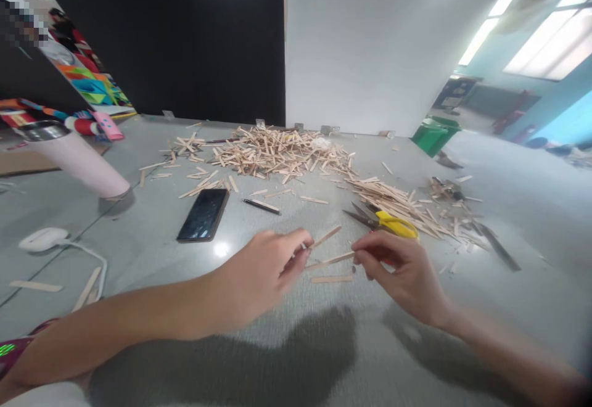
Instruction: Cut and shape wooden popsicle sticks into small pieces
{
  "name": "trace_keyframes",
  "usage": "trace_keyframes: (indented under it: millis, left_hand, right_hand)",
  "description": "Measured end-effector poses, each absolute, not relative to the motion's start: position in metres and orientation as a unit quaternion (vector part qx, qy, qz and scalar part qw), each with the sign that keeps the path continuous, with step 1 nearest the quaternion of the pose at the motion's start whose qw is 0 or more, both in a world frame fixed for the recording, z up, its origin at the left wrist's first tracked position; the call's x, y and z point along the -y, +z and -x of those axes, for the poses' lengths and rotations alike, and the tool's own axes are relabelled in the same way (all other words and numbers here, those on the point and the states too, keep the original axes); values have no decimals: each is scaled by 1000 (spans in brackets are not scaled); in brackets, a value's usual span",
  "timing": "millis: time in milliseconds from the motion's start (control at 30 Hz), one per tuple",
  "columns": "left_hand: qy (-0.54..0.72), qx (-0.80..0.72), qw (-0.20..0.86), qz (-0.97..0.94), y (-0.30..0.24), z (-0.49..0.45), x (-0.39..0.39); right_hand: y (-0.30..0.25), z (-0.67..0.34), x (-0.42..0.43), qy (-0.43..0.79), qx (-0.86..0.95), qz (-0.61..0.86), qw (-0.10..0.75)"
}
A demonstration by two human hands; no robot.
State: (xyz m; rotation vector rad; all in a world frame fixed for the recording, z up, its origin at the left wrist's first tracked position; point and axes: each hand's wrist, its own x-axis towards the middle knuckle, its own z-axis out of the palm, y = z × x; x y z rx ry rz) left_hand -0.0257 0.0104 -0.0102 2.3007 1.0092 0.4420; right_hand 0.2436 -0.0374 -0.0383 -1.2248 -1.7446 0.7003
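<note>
My left hand (266, 271) is closed in a pinch on a thin wooden stick (326, 236) that points up and to the right. My right hand (400, 271) pinches the right end of a second wooden stick (329, 261), which lies almost level between the two hands. A third stick (331, 279) lies flat on the grey table (296, 345) just below them. Yellow-handled scissors (386, 222) rest right behind my right hand.
A big heap of wooden sticks (277, 151) covers the table's far middle, and another pile (407, 203) spreads to the right. A black phone (204, 214), a black pen (261, 206), a pink tumbler (76, 157), a white device with cable (44, 238) and a green bin (435, 134) are around.
</note>
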Motion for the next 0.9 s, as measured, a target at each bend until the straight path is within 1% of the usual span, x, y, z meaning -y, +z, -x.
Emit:
trace_keyframes:
  millis: [67, 167, 233, 300, 367, 467, 533, 633, 667, 767, 900]
  left_hand:
    - [138, -372, 313, -863, -10, 26, -11]
    - [84, -353, 388, -847, -10, 22, -12]
    - [77, -352, 405, -840, -12, 18, -12]
    - [74, -364, 373, -850, -16, 13, -13]
    - [50, -374, 311, -872, -21, 12, -14]
    - [0, -379, 229, -897, -26, 17, -20]
    - [-30, -392, 191, -899, -27, 24, -30]
    - [-89, -442, 129, -883, -28, 35, -58]
    - [-108, -465, 113, -871, -29, 37, -71]
    - [-160, -537, 76, -825, -37, 42, -110]
    - [-184, -587, 61, -786, -48, 52, -146]
  right_hand:
    - [-40, -243, 37, 283, 702, 492, 429]
    - [-44, -242, 35, 269, 704, 506, 419]
    - [-46, -241, 34, 276, 698, 513, 417]
    - [-48, -240, 32, 300, 689, 511, 418]
    - [-50, -238, 31, 320, 687, 504, 414]
    - [-53, -238, 28, 312, 700, 514, 384]
    - [-58, -241, 24, 273, 731, 538, 319]
    - [-68, -250, 16, 222, 793, 539, 179]
    - [-72, -253, 13, 217, 808, 528, 144]
    - [-81, -260, 7, 219, 830, 502, 101]
    - [-85, -262, -1, 206, 837, 500, 90]
